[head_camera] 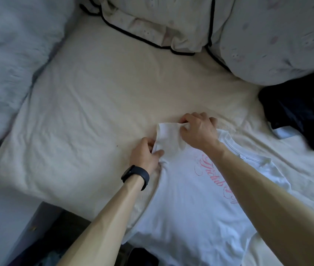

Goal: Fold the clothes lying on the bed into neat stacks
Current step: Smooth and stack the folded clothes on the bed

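A white T-shirt [190, 204] with pink script print lies flat on the cream bed sheet [98, 104], its collar toward the right. One short sleeve [168, 137] points up and left. My left hand [146, 154], with a black band on the wrist, pinches the sleeve's lower edge. My right hand [198, 129] pinches the sleeve's upper edge, its forearm crossing over the shirt's chest. A dark navy garment [302, 114] lies crumpled at the right side of the bed.
Pillows with black piping [152, 22] and a patterned duvet [275, 37] sit at the head of the bed. A pale blue fluffy blanket [8, 60] fills the left side. The bed's near edge drops to a dark floor area [56, 237] at lower left.
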{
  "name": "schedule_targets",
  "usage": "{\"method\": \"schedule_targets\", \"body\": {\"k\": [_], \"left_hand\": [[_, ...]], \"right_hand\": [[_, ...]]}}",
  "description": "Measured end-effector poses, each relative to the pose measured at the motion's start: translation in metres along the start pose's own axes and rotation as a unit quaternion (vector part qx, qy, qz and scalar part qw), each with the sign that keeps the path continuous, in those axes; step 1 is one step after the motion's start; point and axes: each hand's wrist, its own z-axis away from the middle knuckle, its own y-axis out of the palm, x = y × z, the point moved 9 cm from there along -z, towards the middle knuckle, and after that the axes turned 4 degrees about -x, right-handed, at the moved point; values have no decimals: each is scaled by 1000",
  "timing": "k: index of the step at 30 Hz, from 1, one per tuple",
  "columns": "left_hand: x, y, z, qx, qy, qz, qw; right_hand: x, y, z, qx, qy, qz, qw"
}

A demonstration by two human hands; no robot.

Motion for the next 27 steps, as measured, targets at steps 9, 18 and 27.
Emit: {"method": "schedule_targets", "body": {"k": [9,18,27], "left_hand": [[-17,10,18,-20,35,15,999],[-32,87,140,-22,576,-269,771],[-14,66,81,26,220,-221,950]], "right_hand": [[5,-19,4,21,-18,-58,998],[-91,-30,104,-59,25,-127,990],[-89,-17,76,53,180,-165,968]]}}
